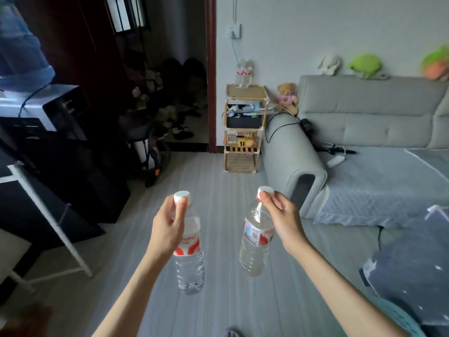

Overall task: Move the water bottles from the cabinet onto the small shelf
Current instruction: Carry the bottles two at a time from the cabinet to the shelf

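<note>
I note my left hand pinching one water bottle by its neck, my right hand likewise another. Two bottles already stand atop the small shelf, well ahead; these two remain undelivered.

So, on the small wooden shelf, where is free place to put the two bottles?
The shelf's top board is bare in front of the two bottles already standing at its back edge. The middle tier and the tier below look crowded.
</note>
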`<action>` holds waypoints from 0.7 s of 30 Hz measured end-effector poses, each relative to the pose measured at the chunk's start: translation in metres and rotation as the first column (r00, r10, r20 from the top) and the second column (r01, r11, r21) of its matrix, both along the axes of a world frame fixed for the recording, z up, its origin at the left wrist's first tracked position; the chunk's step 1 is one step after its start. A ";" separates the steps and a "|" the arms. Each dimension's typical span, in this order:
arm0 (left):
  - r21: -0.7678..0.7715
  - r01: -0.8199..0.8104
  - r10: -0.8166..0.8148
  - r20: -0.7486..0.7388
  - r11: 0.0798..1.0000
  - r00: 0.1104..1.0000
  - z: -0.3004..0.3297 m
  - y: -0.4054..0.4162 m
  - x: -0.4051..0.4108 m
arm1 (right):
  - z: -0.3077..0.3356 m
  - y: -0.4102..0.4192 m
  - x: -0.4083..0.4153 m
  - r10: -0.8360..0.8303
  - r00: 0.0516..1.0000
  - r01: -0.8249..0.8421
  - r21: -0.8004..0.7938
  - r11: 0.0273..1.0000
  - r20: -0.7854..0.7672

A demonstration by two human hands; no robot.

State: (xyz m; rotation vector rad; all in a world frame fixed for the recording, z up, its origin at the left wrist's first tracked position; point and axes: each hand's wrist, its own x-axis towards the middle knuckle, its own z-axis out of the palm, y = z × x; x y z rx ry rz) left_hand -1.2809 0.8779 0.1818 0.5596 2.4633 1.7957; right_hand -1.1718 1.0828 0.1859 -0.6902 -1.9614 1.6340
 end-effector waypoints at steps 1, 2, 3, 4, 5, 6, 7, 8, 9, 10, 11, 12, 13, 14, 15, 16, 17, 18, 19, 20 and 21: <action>-0.006 0.012 -0.012 -0.004 1.000 1.000 0.004 0.017 -0.020 | 0.005 0.017 -0.018 0.001 1.000 -0.001 -0.004 1.000 0.008; -0.012 0.021 -0.021 -0.012 1.000 1.000 0.007 0.033 -0.038 | 0.010 0.032 -0.036 0.006 1.000 -0.006 -0.005 1.000 0.013; -0.010 0.026 -0.026 -0.020 1.000 0.999 0.012 0.049 -0.056 | 0.015 0.048 -0.054 0.007 1.000 -0.007 -0.003 1.000 0.008; -0.004 0.028 -0.028 -0.026 1.000 0.999 0.018 0.064 -0.074 | 0.020 0.063 -0.073 0.000 1.000 0.000 0.003 1.000 0.002; 0.004 0.028 -0.028 -0.029 1.000 0.999 0.023 0.078 -0.092 | 0.023 0.078 -0.091 -0.007 1.000 0.007 0.010 1.000 -0.005; 0.012 0.028 -0.028 -0.032 1.000 0.999 0.026 0.092 -0.110 | 0.025 0.092 -0.108 -0.012 1.000 0.012 0.019 1.000 -0.009; 0.018 0.031 -0.030 -0.033 0.999 0.999 0.028 0.106 -0.127 | 0.026 0.105 -0.123 -0.013 1.000 0.013 0.026 1.000 -0.009; 0.021 0.036 -0.035 -0.032 0.999 0.999 0.028 0.119 -0.143 | 0.026 0.118 -0.138 -0.012 1.000 0.012 0.029 1.000 -0.005; 0.023 0.043 -0.042 -0.033 0.999 0.999 0.028 0.133 -0.159 | 0.026 0.131 -0.153 -0.012 1.000 0.012 0.027 1.000 -0.003; 0.024 0.048 -0.048 -0.030 0.999 0.998 0.027 0.146 -0.175 | 0.025 0.144 -0.168 -0.017 1.000 0.017 0.022 1.000 -0.003; 0.027 0.053 -0.053 -0.024 0.998 0.998 0.024 0.160 -0.192 | 0.023 0.158 -0.183 -0.028 1.000 0.028 0.013 1.000 -0.007; 0.031 0.057 -0.056 -0.020 0.998 0.998 0.021 0.174 -0.209 | 0.019 0.172 -0.198 -0.043 0.999 0.043 0.006 0.999 -0.013; 0.031 0.062 -0.061 -0.019 0.998 0.998 0.018 0.187 -0.228 | 0.015 0.185 -0.215 -0.056 0.998 0.056 -0.002 0.998 -0.011; 0.027 0.070 -0.069 -0.018 0.997 0.997 0.014 0.200 -0.247 | 0.010 0.199 -0.232 -0.065 0.998 0.065 -0.003 0.998 -0.001; 0.024 0.079 -0.078 -0.013 0.997 0.997 0.010 0.215 -0.268 | 0.007 0.213 -0.250 -0.071 0.997 0.071 -0.007 0.997 0.007; 0.027 0.088 -0.088 -0.004 0.996 0.996 0.006 0.229 -0.289 | 0.005 0.227 -0.269 -0.077 0.997 0.077 -0.010 0.997 0.012; 0.038 0.096 -0.097 0.006 0.995 0.995 0.002 0.243 -0.311 | 0.004 0.241 -0.289 -0.083 0.996 0.083 -0.017 0.996 0.018; 0.050 0.102 -0.103 0.016 0.994 0.995 0.000 0.257 -0.334 | 0.004 0.256 -0.310 -0.096 0.995 0.096 -0.022 0.995 0.018; 0.059 0.105 -0.107 0.027 0.993 0.994 0.000 0.270 -0.357 | 0.006 0.272 -0.331 -0.113 0.994 0.113 -0.021 0.993 0.012; 0.063 0.108 -0.110 0.034 0.992 0.993 0.001 0.284 -0.381 | 0.008 0.287 -0.351 -0.131 0.991 0.131 -0.004 0.991 0.006; 0.064 0.109 -0.112 0.035 0.992 0.993 0.003 0.298 -0.403 | 0.011 0.302 -0.371 -0.137 0.991 0.137 0.019 0.990 0.006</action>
